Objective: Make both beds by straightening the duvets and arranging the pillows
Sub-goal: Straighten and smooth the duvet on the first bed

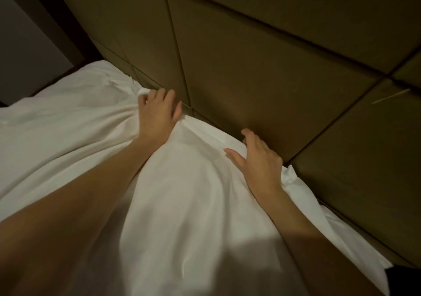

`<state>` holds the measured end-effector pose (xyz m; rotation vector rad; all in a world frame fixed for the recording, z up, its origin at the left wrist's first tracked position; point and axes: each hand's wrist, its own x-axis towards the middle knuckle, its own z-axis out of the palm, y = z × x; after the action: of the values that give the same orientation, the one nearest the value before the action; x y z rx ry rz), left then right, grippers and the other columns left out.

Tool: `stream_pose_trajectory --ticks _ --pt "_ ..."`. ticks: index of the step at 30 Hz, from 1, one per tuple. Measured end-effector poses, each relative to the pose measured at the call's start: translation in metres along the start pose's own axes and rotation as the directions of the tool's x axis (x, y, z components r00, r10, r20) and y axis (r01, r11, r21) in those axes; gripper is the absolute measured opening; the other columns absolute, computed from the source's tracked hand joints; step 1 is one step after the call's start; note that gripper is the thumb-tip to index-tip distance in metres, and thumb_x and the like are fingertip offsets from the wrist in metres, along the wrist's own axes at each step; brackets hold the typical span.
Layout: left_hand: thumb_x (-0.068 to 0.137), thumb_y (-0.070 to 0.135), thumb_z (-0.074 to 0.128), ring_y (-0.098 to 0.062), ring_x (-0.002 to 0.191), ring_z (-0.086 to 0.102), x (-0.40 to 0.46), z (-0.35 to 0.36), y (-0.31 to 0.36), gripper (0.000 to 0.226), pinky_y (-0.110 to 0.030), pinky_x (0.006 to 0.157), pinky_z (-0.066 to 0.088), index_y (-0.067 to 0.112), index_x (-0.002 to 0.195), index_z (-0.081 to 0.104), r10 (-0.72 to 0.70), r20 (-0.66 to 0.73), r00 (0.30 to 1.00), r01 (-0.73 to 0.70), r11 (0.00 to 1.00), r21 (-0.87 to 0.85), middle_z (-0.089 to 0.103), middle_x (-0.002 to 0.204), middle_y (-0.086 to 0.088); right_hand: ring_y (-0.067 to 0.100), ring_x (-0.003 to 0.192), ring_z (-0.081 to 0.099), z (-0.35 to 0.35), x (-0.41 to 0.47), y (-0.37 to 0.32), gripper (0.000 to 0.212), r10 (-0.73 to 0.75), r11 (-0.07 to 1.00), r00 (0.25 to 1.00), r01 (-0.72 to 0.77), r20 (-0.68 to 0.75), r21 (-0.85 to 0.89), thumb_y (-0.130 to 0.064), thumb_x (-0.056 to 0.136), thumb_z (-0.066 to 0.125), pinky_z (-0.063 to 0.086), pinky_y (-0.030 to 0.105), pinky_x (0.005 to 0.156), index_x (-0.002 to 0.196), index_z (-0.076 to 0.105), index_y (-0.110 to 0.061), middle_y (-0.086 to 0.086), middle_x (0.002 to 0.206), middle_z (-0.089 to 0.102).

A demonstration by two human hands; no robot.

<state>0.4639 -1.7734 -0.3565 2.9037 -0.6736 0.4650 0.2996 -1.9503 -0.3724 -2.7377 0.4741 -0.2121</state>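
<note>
White bedding (182,204) fills the lower half of the head view and lies against a padded headboard. It bulges up between my two arms; I cannot tell whether this bulge is a pillow or the duvet. My left hand (157,116) grips a bunch of the fabric at its far edge, and folds radiate from the grip. My right hand (259,161) rests on the bedding further right, thumb straight on the cloth, fingertips at the gap by the headboard. A crumpled white corner (290,175) sticks out just right of that hand.
The olive-brown padded headboard (250,56), split into panels by seams, runs diagonally across the top and right. A dark frame and a grey wall (25,45) are at the upper left. A dark patch (401,277) shows at the bed's lower right edge.
</note>
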Motion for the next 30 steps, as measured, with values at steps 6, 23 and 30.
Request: stream_pose_trajectory --ticks 6,23,30 --pt "0.097 0.029 0.043 -0.023 0.111 0.051 -0.028 -0.037 0.088 0.028 -0.034 0.095 0.027 0.017 0.114 0.062 0.301 0.099 0.948 -0.254 0.908 -0.333 0.062 0.112 -0.002 0.02 0.107 0.059 -0.055 -0.052 0.028 0.075 0.077 0.996 0.997 -0.076 -0.004 0.045 -0.068 0.077 0.037 0.044 0.03 0.086 0.131 0.051 -0.017 0.001 0.118 0.064" --pt "0.089 0.052 0.026 -0.018 0.075 0.043 -0.102 -0.018 0.189 0.042 -0.031 0.08 0.02 0.022 0.064 0.04 0.221 0.208 0.953 -0.101 0.878 -0.468 0.041 0.064 0.009 0.026 0.1 0.059 -0.066 -0.176 0.136 0.053 0.463 0.863 0.877 -0.479 0.131 0.159 -0.066 0.081 0.051 0.033 0.031 0.071 0.114 0.047 -0.026 0.003 0.106 0.068" --pt "0.095 0.034 0.042 -0.022 0.081 0.039 -0.086 -0.047 0.259 0.029 -0.039 0.081 0.025 0.012 0.078 0.047 0.336 -0.259 0.905 -0.413 0.841 -0.351 0.05 0.079 -0.009 0.04 0.1 0.058 -0.127 -0.202 0.17 0.066 0.65 0.755 0.704 -0.641 -0.286 0.138 -0.062 0.072 0.063 0.032 0.038 0.077 0.109 0.058 -0.007 0.021 0.103 0.066"
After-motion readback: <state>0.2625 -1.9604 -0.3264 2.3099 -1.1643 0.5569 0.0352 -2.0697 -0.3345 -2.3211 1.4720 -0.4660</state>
